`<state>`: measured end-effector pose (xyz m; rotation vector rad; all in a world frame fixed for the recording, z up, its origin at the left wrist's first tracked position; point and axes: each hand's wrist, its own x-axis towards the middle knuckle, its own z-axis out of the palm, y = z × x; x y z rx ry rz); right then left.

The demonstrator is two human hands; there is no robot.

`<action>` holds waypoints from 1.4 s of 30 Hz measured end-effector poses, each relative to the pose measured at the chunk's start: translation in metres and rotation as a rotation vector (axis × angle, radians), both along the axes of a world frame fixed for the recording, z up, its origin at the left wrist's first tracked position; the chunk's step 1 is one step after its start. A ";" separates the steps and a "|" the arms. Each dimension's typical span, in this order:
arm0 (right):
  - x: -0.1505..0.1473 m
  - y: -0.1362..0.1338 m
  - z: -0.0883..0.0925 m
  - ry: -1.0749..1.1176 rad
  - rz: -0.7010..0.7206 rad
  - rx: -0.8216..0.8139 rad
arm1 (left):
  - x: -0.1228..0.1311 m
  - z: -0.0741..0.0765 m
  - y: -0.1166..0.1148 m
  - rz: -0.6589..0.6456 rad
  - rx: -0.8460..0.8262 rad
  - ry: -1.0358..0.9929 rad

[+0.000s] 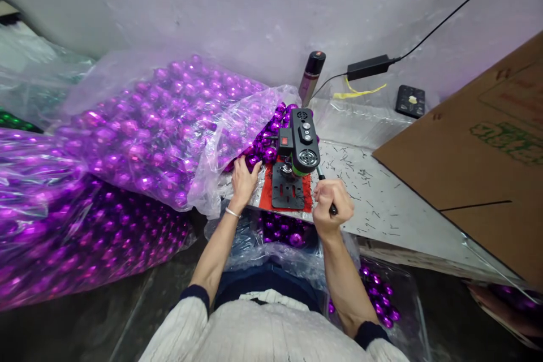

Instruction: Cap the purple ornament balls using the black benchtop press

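Note:
My right hand (333,206) is closed round the black grip of a lever (321,174) on the right side of a small black press machine (304,133). The machine has a red switch and a slotted black base plate (280,195) on a red sheet (266,195). My left hand (245,181) is at the mouth of a clear plastic bag (207,172), left of the machine. Its thumb and fingers are round a shiny purple ball (253,161). More purple balls (269,154) spill out beside the machine.
Large bags of purple balls (144,119) fill the left side. An open bag with balls (284,232) lies at my lap. Behind the machine are a spray can (311,76) and a power adapter (368,68) with its cord. A cardboard box (479,153) stands at right.

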<state>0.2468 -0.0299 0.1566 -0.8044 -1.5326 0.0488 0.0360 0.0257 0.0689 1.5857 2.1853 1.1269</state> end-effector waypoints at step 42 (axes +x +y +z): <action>0.037 -0.141 -0.143 0.653 0.112 -1.019 | 0.085 0.010 -0.156 -0.611 -0.888 -1.248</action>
